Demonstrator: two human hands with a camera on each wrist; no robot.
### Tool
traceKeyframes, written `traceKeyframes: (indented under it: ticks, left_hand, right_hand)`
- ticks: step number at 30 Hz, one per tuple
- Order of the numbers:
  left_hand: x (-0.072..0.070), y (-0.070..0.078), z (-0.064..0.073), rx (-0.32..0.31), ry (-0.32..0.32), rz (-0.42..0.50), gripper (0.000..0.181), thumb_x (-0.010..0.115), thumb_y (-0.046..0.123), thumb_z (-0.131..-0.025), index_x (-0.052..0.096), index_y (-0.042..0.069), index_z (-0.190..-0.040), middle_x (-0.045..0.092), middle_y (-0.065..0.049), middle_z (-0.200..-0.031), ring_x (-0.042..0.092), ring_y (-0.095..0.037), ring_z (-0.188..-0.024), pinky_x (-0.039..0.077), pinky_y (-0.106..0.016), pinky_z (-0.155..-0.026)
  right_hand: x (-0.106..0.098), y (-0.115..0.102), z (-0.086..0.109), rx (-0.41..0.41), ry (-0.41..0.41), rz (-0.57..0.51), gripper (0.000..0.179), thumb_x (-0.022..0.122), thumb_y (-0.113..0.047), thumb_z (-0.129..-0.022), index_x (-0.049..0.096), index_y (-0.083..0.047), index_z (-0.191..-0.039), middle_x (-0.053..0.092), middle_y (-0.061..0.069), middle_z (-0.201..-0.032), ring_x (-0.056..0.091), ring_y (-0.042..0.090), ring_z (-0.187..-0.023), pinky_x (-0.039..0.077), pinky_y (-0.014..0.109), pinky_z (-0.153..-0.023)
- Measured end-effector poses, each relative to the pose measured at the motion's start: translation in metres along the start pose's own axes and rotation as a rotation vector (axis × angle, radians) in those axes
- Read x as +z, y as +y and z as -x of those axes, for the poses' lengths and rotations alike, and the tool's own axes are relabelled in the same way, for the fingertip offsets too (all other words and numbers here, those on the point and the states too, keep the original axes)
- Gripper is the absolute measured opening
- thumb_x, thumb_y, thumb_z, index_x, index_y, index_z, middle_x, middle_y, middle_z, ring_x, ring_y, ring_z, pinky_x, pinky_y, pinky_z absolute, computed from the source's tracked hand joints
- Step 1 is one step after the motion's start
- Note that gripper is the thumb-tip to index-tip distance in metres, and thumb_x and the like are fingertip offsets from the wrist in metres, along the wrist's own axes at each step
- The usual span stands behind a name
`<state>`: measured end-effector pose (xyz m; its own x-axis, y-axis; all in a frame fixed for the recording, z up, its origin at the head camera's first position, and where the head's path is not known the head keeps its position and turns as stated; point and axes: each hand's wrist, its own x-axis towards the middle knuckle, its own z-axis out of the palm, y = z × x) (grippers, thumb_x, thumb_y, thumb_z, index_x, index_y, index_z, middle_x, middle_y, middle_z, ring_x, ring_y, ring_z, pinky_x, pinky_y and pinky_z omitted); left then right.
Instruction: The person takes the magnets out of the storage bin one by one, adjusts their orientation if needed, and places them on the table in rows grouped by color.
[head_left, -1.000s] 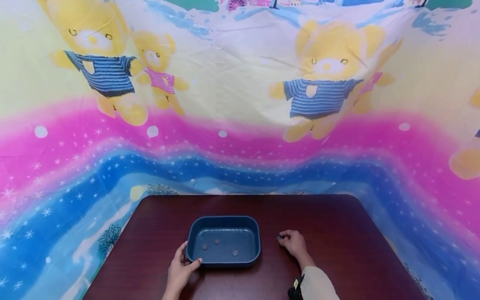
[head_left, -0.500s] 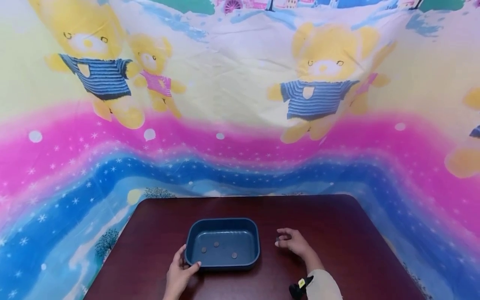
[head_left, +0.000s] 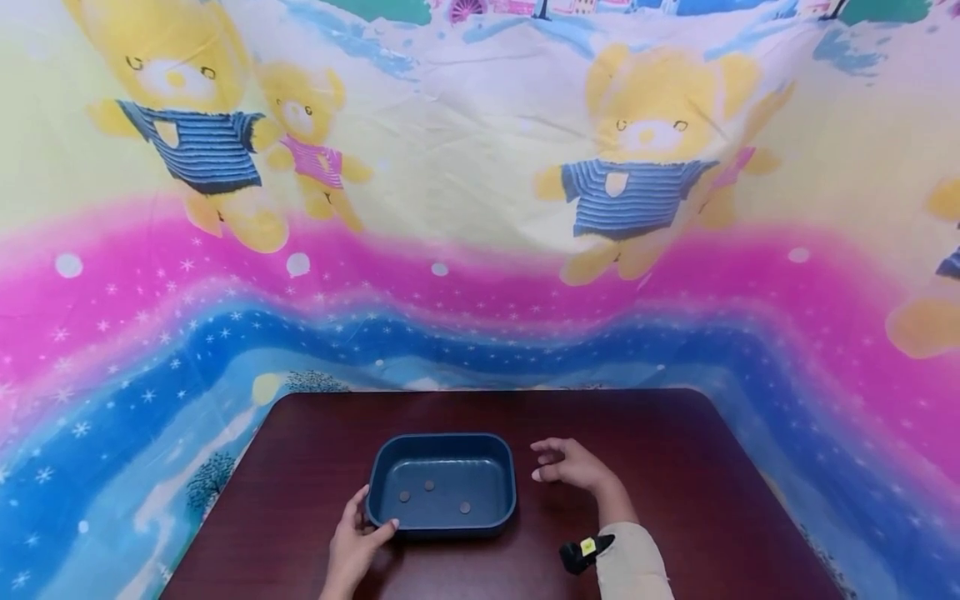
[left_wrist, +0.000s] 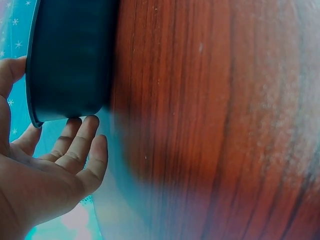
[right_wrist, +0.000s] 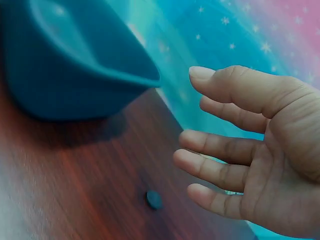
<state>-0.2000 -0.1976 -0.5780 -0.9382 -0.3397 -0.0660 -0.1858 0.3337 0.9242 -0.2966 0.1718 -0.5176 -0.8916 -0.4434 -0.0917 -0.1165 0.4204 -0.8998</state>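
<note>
I no longer pinch the small dark disc (right_wrist: 154,200) with my right hand (head_left: 576,467): my thumb and fingers now stand well parted, and the disc shows apart from them, against the wooden table (right_wrist: 107,172); whether it touches the wood I cannot tell. My hand is now nearer the side of the blue tray (head_left: 453,531) than a second ago. My sleeve (head_left: 633,562) and the black wrist device (head_left: 576,557) also sit higher in my head view than half a second ago.
</note>
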Motion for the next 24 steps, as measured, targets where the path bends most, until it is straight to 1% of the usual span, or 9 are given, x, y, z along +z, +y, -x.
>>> traceKeyframes:
  ticks: [4, 6, 11, 13, 16, 20, 21, 24]
  left_hand:
    - [0.000, 0.000, 0.000, -0.004, -0.008, -0.001, 0.080, 0.078, 0.019, -0.073, 0.036, 0.004, -0.140, 0.057, -0.027, -0.114, 0.059, -0.027, -0.087, 0.049, -0.037, -0.067]
    - [0.000, 0.000, 0.000, -0.007, -0.008, -0.002, 0.080, 0.078, 0.019, -0.073, 0.036, 0.005, -0.140, 0.057, -0.027, -0.114, 0.058, -0.027, -0.087, 0.049, -0.037, -0.068]
    - [-0.001, 0.002, 0.001, -0.011, -0.003, -0.006, 0.080, 0.078, 0.019, -0.073, 0.036, 0.004, -0.139, 0.057, -0.028, -0.113, 0.058, -0.028, -0.088, 0.049, -0.038, -0.068]
    - [-0.001, 0.002, 0.001, -0.008, 0.001, -0.005, 0.079, 0.078, 0.018, -0.073, 0.037, 0.004, -0.139, 0.057, -0.027, -0.112, 0.058, -0.028, -0.088, 0.049, -0.038, -0.068]
    - [-0.001, 0.001, 0.001, 0.003, 0.004, 0.004, 0.079, 0.078, 0.018, -0.073, 0.037, 0.005, -0.139, 0.058, -0.026, -0.112, 0.058, -0.028, -0.088, 0.049, -0.037, -0.069]
    - [0.001, 0.000, 0.001, 0.010, 0.007, 0.014, 0.078, 0.078, 0.017, -0.073, 0.038, 0.005, -0.138, 0.058, -0.026, -0.111, 0.059, -0.028, -0.088, 0.049, -0.037, -0.069]
    - [0.001, 0.000, 0.001, 0.010, 0.007, 0.012, 0.078, 0.078, 0.017, -0.073, 0.038, 0.005, -0.138, 0.058, -0.026, -0.111, 0.059, -0.028, -0.088, 0.049, -0.037, -0.069]
    - [0.001, 0.000, 0.000, 0.012, 0.015, 0.003, 0.078, 0.079, 0.016, -0.072, 0.039, 0.005, -0.138, 0.060, -0.025, -0.109, 0.059, -0.028, -0.087, 0.049, -0.036, -0.068]
  right_hand:
    - [0.004, -0.008, -0.006, 0.002, -0.025, -0.006, 0.052, 0.073, -0.019, -0.081, 0.055, -0.003, -0.126, 0.059, 0.012, -0.110, 0.058, 0.026, -0.095, 0.047, 0.049, -0.080]
    - [0.006, -0.013, -0.009, 0.003, -0.041, 0.002, 0.051, 0.073, -0.019, -0.081, 0.055, -0.003, -0.126, 0.059, 0.014, -0.111, 0.058, 0.026, -0.095, 0.046, 0.052, -0.079]
    - [0.013, -0.029, -0.017, 0.014, -0.064, 0.051, 0.050, 0.073, -0.021, -0.080, 0.057, -0.004, -0.125, 0.057, 0.018, -0.115, 0.055, 0.029, -0.099, 0.047, 0.051, -0.069]
    - [0.016, -0.035, -0.020, 0.015, -0.069, 0.065, 0.051, 0.074, -0.022, -0.080, 0.057, -0.005, -0.125, 0.057, 0.017, -0.116, 0.054, 0.029, -0.100, 0.046, 0.050, -0.068]
    - [0.021, -0.042, -0.025, 0.004, -0.081, 0.049, 0.050, 0.074, -0.021, -0.080, 0.058, -0.006, -0.124, 0.057, 0.015, -0.116, 0.054, 0.030, -0.103, 0.047, 0.050, -0.072]
    - [0.028, -0.048, -0.031, -0.020, -0.106, 0.023, 0.046, 0.075, -0.017, -0.079, 0.060, -0.009, -0.121, 0.058, 0.011, -0.115, 0.052, 0.031, -0.108, 0.047, 0.044, -0.080]
    - [0.030, -0.049, -0.033, -0.020, -0.114, 0.015, 0.045, 0.075, -0.017, -0.079, 0.060, -0.011, -0.121, 0.058, 0.009, -0.114, 0.052, 0.030, -0.108, 0.048, 0.043, -0.080]
    - [0.036, -0.053, -0.039, -0.012, -0.137, 0.012, 0.043, 0.075, -0.018, -0.079, 0.062, -0.013, -0.120, 0.059, 0.007, -0.114, 0.055, 0.027, -0.105, 0.047, 0.044, -0.081]
